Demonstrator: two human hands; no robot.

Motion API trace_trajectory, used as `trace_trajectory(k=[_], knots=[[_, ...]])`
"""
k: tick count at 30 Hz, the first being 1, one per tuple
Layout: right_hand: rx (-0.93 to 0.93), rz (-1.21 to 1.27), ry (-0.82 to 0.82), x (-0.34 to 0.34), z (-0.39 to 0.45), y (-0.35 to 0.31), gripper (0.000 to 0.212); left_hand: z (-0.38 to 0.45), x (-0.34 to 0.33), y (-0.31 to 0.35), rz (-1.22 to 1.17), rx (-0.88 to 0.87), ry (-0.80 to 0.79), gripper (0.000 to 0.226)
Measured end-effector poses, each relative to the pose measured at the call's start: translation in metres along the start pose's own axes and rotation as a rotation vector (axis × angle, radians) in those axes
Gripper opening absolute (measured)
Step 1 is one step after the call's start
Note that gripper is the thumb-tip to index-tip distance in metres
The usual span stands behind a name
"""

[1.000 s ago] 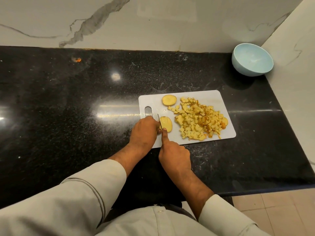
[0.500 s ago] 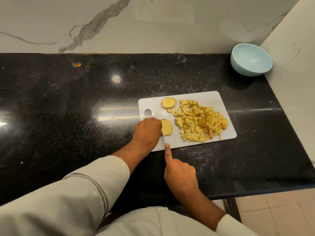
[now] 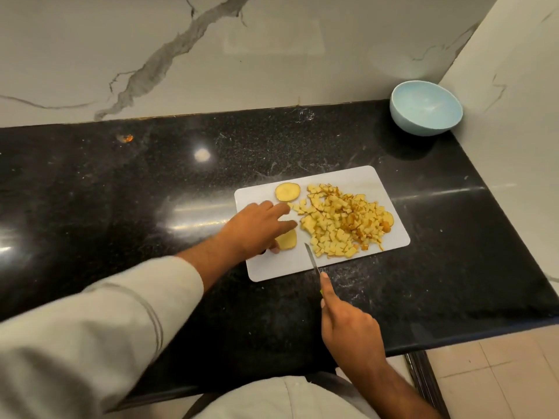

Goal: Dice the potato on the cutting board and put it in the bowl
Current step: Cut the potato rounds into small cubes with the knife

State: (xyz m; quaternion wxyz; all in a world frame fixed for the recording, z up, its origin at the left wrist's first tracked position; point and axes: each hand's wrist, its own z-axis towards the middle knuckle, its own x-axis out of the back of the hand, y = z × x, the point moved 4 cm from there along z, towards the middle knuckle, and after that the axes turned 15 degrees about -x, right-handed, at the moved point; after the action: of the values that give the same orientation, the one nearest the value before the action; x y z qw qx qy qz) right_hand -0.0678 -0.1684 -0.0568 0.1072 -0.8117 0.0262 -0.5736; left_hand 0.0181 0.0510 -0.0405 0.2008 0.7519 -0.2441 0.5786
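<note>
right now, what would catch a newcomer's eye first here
The heap of diced potato on the white cutting board, mid-counter. Then the left hand spread over a potato slice while the right hand holds a knife. A pale blue bowl waits in the far right corner.

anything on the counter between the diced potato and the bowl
Nothing visible. The diced potato lies on the cutting board, and only bare black counter runs from there to the empty bowl in the far corner.

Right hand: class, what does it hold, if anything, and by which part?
The right hand holds a knife by its handle, forefinger laid along the top toward the blade.
</note>
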Motion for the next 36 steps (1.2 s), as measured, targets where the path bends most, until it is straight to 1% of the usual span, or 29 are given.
trace_trajectory(k=[1, 3, 5, 7, 9, 11, 13, 16, 17, 19, 21, 24, 26, 29, 33, 36], knots=[[-0.009, 0.004, -0.001, 0.001, 0.001, 0.003, 0.058, 0.004, 0.002, -0.003, 0.015, -0.08, -0.066, 0.065], [-0.015, 0.018, 0.003, 0.004, 0.002, 0.005, 0.057, 0.011, 0.007, -0.01, -0.01, -0.17, -0.168, 0.067], [-0.014, 0.03, 0.006, 0.005, 0.004, 0.004, 0.057, 0.016, 0.01, -0.016, -0.046, -0.21, -0.207, 0.067], [-0.01, 0.032, 0.016, 0.007, 0.006, 0.004, 0.057, 0.019, 0.011, -0.018, -0.105, -0.203, -0.211, 0.065], [-0.008, 0.029, 0.022, 0.007, 0.009, 0.003, 0.058, 0.02, 0.009, -0.019, -0.213, -0.138, -0.201, 0.064], [-0.006, 0.025, 0.025, 0.009, 0.013, 0.002, 0.059, 0.018, 0.006, -0.016, -0.322, -0.011, -0.151, 0.066], [0.0, 0.017, 0.013, 0.01, 0.017, -0.001, 0.059, 0.013, 0.001, -0.01, -0.406, 0.168, -0.061, 0.066], [0.02, 0.008, 0.012, 0.012, 0.022, -0.007, 0.059, 0.004, -0.006, 0.009, -0.5, 0.471, 0.08, 0.055], [0.025, 0.001, 0.01, 0.012, 0.024, -0.008, 0.059, 0.003, -0.008, 0.016, -0.512, 0.556, 0.112, 0.051], [0.029, -0.014, 0.001, 0.011, 0.03, -0.012, 0.059, 0.002, -0.011, 0.029, -0.493, 0.67, 0.165, 0.044], [0.023, -0.024, -0.015, 0.01, 0.035, -0.015, 0.058, 0.0, -0.012, 0.039, -0.492, 0.726, 0.22, 0.048], [0.021, -0.038, -0.044, 0.009, 0.041, -0.019, 0.057, -0.01, -0.016, 0.04, -0.594, 0.752, 0.265, 0.078], [0.023, -0.039, -0.05, 0.007, 0.042, -0.021, 0.058, -0.021, -0.019, 0.031, -0.676, 0.764, 0.25, 0.089], [0.027, -0.037, -0.068, 0.005, 0.044, -0.02, 0.06, -0.03, -0.024, 0.024, -0.738, 0.738, 0.215, 0.084], [0.045, -0.073, -0.066, 0.002, 0.045, -0.021, 0.062, -0.031, -0.025, 0.027, -0.85, 0.803, 0.353, 0.075], [0.053, -0.093, -0.068, 0.002, 0.045, -0.022, 0.062, -0.027, -0.025, 0.029, -0.867, 0.806, 0.403, 0.073]])
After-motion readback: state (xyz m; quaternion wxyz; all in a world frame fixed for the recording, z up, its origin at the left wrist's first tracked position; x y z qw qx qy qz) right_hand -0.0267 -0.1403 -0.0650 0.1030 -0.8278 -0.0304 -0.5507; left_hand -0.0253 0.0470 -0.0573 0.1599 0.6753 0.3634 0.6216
